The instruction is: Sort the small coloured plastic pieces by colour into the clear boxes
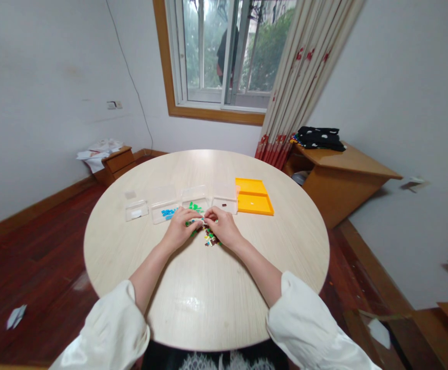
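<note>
Both my hands rest on a round light-wood table point(204, 288), over a small heap of coloured pieces point(210, 238). My left hand point(180, 228) has its fingers curled and pinched at the heap's left side. My right hand point(223, 226) is also curled, fingertips meeting the left hand's over the pieces. What each pinch holds is too small to make out. Just beyond the hands stand clear plastic boxes: one point(163, 204) with blue pieces point(168, 211), one point(195, 197) with green pieces point(195, 207), and one point(224, 202) at the right.
An orange tray point(253, 196) lies right of the clear boxes, a small clear box point(136, 209) at their left. A wooden cabinet point(341, 177) with dark cloth stands at the right, a low drawer unit point(116, 162) with papers at the left. A window and curtain are behind.
</note>
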`<state>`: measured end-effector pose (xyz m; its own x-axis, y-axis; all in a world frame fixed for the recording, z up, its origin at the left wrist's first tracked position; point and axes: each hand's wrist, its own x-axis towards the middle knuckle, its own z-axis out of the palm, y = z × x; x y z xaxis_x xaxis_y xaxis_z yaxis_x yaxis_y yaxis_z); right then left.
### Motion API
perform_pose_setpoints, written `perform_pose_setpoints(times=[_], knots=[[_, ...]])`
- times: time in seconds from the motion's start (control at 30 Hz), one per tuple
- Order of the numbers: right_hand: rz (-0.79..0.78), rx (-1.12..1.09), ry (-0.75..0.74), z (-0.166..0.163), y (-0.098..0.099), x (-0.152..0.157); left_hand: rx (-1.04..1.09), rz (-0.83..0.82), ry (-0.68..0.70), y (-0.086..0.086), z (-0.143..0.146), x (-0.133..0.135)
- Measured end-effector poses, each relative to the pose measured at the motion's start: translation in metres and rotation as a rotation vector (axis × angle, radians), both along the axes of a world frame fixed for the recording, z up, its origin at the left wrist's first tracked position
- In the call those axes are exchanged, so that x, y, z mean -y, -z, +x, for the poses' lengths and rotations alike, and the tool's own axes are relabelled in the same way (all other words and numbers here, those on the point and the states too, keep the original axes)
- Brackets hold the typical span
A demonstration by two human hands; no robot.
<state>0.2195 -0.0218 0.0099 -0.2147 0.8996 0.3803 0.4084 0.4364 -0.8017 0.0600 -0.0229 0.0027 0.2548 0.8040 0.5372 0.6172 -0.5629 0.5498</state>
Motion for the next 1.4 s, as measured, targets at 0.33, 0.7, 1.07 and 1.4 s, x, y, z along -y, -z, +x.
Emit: perform_pose_setpoints(times=[0.33,0.7,1.07,1.4], knots=[[-0.01,0.022,-0.036,-0.001,0.001,0.002,0.008,-0.026,-0.012,-0.003,0.0,0.0],[0.138,0.263,-0.097,-0.002,0.006,0.0,0.058,-0.023,-0.534,-0.007,-0.028,-0.013],[0.171,0.486,-0.208,-0.008,-0.003,0.009,-0.058,-0.13,-0.669,-0.001,-0.035,-0.017],[0.159,0.592,-0.222,-0.01,-0.003,0.009,-0.101,-0.16,-0.697,0.0,-0.037,-0.018]])
